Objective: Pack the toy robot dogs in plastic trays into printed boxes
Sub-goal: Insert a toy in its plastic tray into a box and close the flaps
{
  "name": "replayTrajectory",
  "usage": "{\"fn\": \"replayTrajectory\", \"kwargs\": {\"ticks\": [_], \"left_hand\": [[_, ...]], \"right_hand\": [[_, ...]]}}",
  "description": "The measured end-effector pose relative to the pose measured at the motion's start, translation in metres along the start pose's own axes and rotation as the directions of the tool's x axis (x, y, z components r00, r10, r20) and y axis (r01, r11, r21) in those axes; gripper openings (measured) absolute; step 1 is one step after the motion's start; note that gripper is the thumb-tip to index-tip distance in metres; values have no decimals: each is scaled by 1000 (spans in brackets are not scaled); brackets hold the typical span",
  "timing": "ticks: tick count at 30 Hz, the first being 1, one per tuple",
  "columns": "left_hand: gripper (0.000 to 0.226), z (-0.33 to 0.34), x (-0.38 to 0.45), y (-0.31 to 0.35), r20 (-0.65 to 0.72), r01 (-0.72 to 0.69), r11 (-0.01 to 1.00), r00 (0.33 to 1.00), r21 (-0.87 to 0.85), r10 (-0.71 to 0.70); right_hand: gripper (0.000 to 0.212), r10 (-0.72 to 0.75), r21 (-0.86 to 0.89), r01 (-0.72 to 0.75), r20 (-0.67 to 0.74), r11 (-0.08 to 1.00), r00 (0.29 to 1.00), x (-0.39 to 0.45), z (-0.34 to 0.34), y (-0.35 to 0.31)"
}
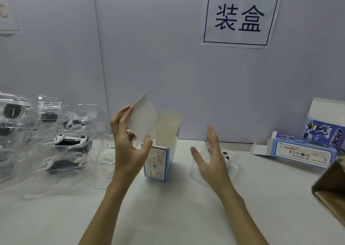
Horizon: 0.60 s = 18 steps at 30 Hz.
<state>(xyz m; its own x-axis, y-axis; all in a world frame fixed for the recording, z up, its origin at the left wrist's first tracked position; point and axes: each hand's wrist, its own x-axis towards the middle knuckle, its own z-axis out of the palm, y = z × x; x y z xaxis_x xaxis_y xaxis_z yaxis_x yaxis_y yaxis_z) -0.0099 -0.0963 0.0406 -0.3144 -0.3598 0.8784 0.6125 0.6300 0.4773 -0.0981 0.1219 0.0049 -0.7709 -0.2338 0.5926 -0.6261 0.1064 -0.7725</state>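
Open box upright, the tray with the toy dog lying just right of it behind the right hand.

The left hand [128, 142] pinches the raised flap [142, 118] of the printed box [158, 162], which stands on the surface [177, 216] with its mouth facing up. The right hand [211, 155] hovers with fingers spread, holding nothing. Directly past it lies the clear tray [231, 168] with a toy dog [226, 156], nearer this hand than the left. To go in, I judge the tray must be stood on end. More filled trays [69, 144] wait at far left.
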Motion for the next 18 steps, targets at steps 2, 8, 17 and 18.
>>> {"fn": "replayTrajectory", "kwargs": {"ticks": [2, 8, 17, 18], "left_hand": [[71, -8, 3, -3, 9, 84, 990, 996, -109, -84], [52, -2, -4, -4, -40, 325, 925, 940, -198, -339], [61, 35, -29, 15, -234, 380, 876, 861, -296, -452], [57, 37, -30, 14, -195, 372, 862, 870, -345, -453]], "right_hand": [[80, -18, 94, 6, 128, 996, 992, -4, 16, -12], [61, 88, 226, -137, 216, 964, 973, -14, 34, -24], [74, 130, 267, -136, 41, 954, 991, -15, 31, -21], [72, 137, 279, -136, 19, 951, 990, -15, 32, -21]]}}
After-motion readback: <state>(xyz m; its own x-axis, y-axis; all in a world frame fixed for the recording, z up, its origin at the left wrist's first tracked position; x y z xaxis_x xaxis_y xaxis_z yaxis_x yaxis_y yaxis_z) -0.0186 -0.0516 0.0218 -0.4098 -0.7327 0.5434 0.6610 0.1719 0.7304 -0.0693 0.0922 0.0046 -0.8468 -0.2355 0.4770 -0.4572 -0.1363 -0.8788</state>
